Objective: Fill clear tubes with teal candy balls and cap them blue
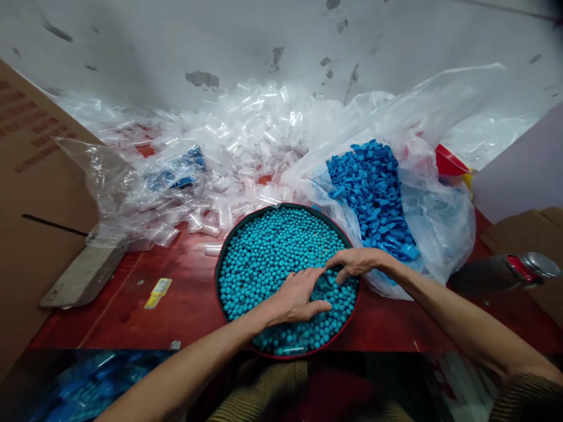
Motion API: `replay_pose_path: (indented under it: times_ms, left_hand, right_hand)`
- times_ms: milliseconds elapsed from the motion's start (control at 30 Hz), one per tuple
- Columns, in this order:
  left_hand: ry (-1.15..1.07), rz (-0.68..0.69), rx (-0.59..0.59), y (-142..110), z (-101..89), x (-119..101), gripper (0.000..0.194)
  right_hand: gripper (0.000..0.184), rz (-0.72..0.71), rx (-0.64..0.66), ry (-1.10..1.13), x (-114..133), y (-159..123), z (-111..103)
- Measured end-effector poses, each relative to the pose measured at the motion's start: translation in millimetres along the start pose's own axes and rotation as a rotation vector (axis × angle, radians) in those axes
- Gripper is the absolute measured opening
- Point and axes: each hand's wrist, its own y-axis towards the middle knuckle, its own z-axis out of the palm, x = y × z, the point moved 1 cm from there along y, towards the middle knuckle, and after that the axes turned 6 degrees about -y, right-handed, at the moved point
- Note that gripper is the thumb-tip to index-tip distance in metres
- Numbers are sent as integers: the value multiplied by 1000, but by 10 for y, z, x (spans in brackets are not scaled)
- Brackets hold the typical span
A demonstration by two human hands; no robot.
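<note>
A round dark-rimmed tray on the red table is full of small turquoise balls. My left hand lies on the balls at the tray's near right, fingers stretched out and thumb apart. My right hand reaches over the tray's right rim with its fingers curled down into the balls; what they pinch, if anything, is hidden. The two hands' fingertips almost meet. A clear bag just right of the tray holds many blue plastic caps.
A heap of clear plastic tubes fills the back of the red table. A cardboard box stands at left, with a grey flat tool and a yellow tag near it. A metal can lies at right.
</note>
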Motion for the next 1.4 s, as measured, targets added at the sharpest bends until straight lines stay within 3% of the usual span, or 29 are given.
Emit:
replay_pose_path:
  times_ms: [267, 400, 567, 733, 900, 967, 1033, 1133, 1233, 1267, 1333, 1400]
  left_hand:
    - [3, 1, 62, 17, -64, -8, 63]
    - [42, 33, 104, -3, -55, -56, 50]
    - [81, 16, 31, -64, 32, -69, 66]
    - [108, 68, 39, -87, 37, -81, 65]
    - [80, 145, -30, -109, 48, -69, 61]
    - [96, 123, -130, -150, -10, -28, 55]
    - [127, 17, -343, -209, -177, 94, 47]
    - [172, -272, -767, -286, -609, 490, 41]
    - [119, -613, -997, -281, -1052, 1042, 45]
    - [116, -700, -1010, -258, -1161, 1206, 48]
    - [134, -741, -932, -188, -1296, 1440, 53]
    - [147, -719, -858, -113, -1324, 1520, 51]
  right_hand:
    - [42, -19, -10, 73, 26, -95, 4]
    - [40, -36, 25, 208, 13, -97, -70]
    - [43, -1, -43, 9, 100, -151, 82]
    - [41, 25, -125, -131, 253, -201, 239]
    - [41, 51, -178, -129, 393, -293, 182]
    - [38, 15, -213, -154, 421, -264, 98]
    - [34, -23, -298, -192, 445, -142, -55]
    - [33, -60, -486, -245, 509, 240, -414]
    - [39, -65, -636, -294, 586, 773, -801]
    - [42, -48, -669, -313, 604, 948, -904]
    - [47, 35, -727, -354, 617, 1242, -1043]
    - [43, 78, -754, -375, 609, 1432, -1088]
